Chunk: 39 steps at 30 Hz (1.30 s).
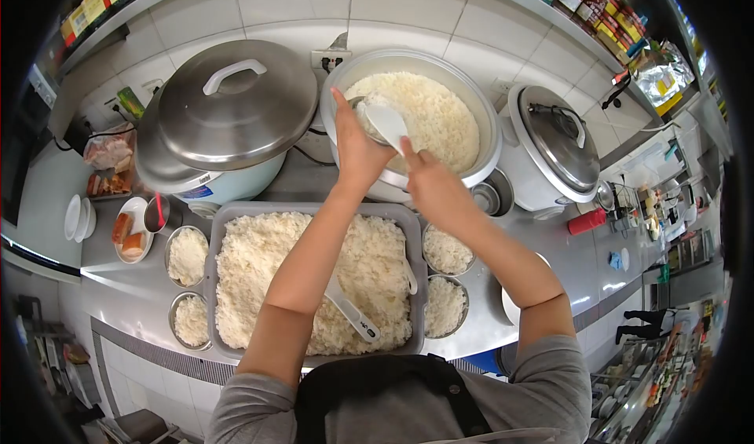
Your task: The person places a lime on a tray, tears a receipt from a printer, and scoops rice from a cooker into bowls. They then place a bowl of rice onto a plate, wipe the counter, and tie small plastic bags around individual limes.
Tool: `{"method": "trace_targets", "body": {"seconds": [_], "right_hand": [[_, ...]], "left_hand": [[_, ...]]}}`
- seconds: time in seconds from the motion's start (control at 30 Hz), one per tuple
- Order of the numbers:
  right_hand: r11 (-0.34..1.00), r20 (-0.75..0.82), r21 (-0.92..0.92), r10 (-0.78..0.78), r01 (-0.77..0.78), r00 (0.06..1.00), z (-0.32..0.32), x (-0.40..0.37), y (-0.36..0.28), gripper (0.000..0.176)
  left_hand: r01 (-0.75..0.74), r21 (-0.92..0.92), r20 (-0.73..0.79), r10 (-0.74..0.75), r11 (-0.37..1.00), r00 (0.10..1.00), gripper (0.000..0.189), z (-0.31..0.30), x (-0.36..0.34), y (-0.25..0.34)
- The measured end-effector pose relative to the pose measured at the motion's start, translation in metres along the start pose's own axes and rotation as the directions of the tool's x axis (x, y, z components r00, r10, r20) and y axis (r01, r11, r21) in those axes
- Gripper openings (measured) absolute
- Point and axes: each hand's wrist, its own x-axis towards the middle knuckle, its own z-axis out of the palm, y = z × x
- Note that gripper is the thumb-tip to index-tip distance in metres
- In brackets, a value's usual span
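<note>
Over the open rice cooker (448,114), my left hand (357,146) is wrapped round a small metal bowl (355,103), tilted, with some rice in it. My right hand (430,179) grips the handle of a white rice paddle (387,124), whose blade lies against the bowl's mouth. Cooked rice fills much of the cooker. Beneath my forearms, a grey tray (419,287) holds a wide bed of rice, and a second white paddle (353,312) lies on it.
Rice-filled metal bowls (188,255) flank the tray on both sides. A large lidded cooker (236,106) stands left, another lidded cooker (554,142) right. Stacked metal bowls (493,194) sit beside the open cooker. A red bottle (587,221) lies farther right. Shelves run above.
</note>
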Motion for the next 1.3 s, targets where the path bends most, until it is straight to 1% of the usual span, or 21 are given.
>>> {"method": "trace_targets", "body": {"seconds": [0.07,0.17,0.2,0.3,0.37,0.47,0.53,0.57,0.63,0.73,0.77,0.83,0.87,0.9,0.97,1.03,1.07,1.13,1.17,1.23,1.3], "right_hand": [[0.982,-0.147,0.173,-0.044,0.069,0.988,-0.022,0.003,0.016,0.057],[0.853,-0.137,0.509,0.216,-0.118,0.967,-0.063,0.002,0.014,0.051],[0.85,-0.183,0.513,0.245,-0.12,0.952,-0.062,0.006,0.013,0.045],[0.901,-0.248,0.426,0.208,-0.087,0.946,-0.029,0.014,0.014,0.045],[0.931,-0.275,0.365,0.125,-0.017,0.953,0.003,-0.001,-0.007,0.043],[0.931,-0.262,0.366,0.093,0.01,0.961,0.004,-0.006,-0.015,0.041],[0.935,-0.269,0.354,0.089,0.013,0.959,-0.004,-0.004,-0.008,0.04],[0.95,-0.272,0.31,0.068,0.021,0.96,-0.01,-0.005,-0.012,0.04],[0.975,-0.275,0.219,0.024,0.038,0.961,-0.021,-0.012,-0.024,0.041],[0.999,-0.226,-0.023,-0.05,0.046,0.973,0.006,-0.018,-0.018,0.04],[0.983,-0.236,0.17,-0.023,0.064,0.972,0.004,-0.017,-0.012,0.041],[0.838,-0.243,0.537,0.041,0.098,0.969,-0.007,-0.013,0.0,0.042],[0.795,-0.19,0.605,0.194,-0.041,0.962,-0.007,-0.015,0.002,0.042],[0.729,-0.123,0.662,0.335,-0.174,0.934,-0.006,-0.019,0.003,0.041],[0.707,-0.123,0.674,0.392,-0.213,0.912,0.008,-0.028,-0.007,0.041],[0.811,-0.265,0.584,0.238,-0.041,0.935,0.039,-0.033,-0.037,0.04],[0.816,-0.277,0.578,0.229,-0.029,0.933,0.045,-0.032,-0.043,0.042],[0.824,-0.304,0.567,0.209,0.0,0.929,0.05,-0.028,-0.052,0.045],[0.811,-0.176,0.573,0.259,-0.115,0.95,0.039,-0.026,-0.048,0.046],[0.767,0.105,0.542,0.342,-0.342,0.934,-0.005,-0.024,-0.04,0.049],[0.785,-0.075,0.607,0.213,-0.125,0.974,-0.02,-0.026,-0.031,0.054]], "left_hand": [[0.027,-0.08,0.041,-0.024,0.996,0.999,0.14,-0.007,-0.003,-0.005],[0.018,-0.253,0.034,-0.01,0.967,0.999,0.143,-0.015,-0.006,-0.002],[-0.009,-0.251,0.031,0.017,0.968,0.999,0.143,-0.017,-0.006,-0.002],[-0.083,-0.207,0.022,0.089,0.975,0.996,0.141,-0.021,-0.01,0.0],[-0.121,-0.129,-0.015,0.12,0.984,0.993,0.139,-0.024,-0.012,0.0],[-0.088,-0.053,0.017,0.089,0.995,0.996,0.141,-0.037,-0.015,0.003],[-0.028,-0.098,0.127,0.041,0.995,0.991,0.141,-0.045,-0.016,0.007],[0.002,-0.121,0.18,0.02,0.993,0.984,0.142,-0.047,-0.017,0.008],[-0.023,-0.078,0.168,0.036,0.997,0.985,0.142,-0.049,-0.018,0.008],[-0.031,-0.088,0.161,0.045,0.996,0.986,0.141,-0.051,-0.023,0.005],[-0.025,-0.102,0.158,0.041,0.995,0.987,0.141,-0.052,-0.026,0.004],[0.056,-0.208,0.094,-0.037,0.977,0.995,0.14,-0.057,-0.034,0.01],[0.09,-0.263,0.061,-0.077,0.961,0.995,0.14,-0.058,-0.035,0.013],[0.046,-0.242,-0.006,-0.049,0.969,0.999,0.141,-0.056,-0.038,0.01],[-0.041,-0.193,-0.139,0.014,0.98,0.99,0.141,-0.049,-0.044,0.002],[-0.036,0.054,-0.169,0.044,0.998,0.985,0.142,-0.044,-0.049,0.013],[-0.027,0.173,-0.177,0.059,0.985,0.982,0.142,-0.042,-0.052,0.018],[-0.068,0.198,-0.171,0.102,0.978,0.98,0.142,-0.045,-0.055,0.018],[-0.089,0.216,-0.17,0.127,0.972,0.977,0.143,-0.05,-0.054,0.015],[-0.045,0.031,-0.145,0.049,0.998,0.988,0.144,-0.065,-0.053,0.007],[0.02,-0.115,-0.114,-0.033,0.993,0.993,0.145,-0.082,-0.059,0.0]]}}
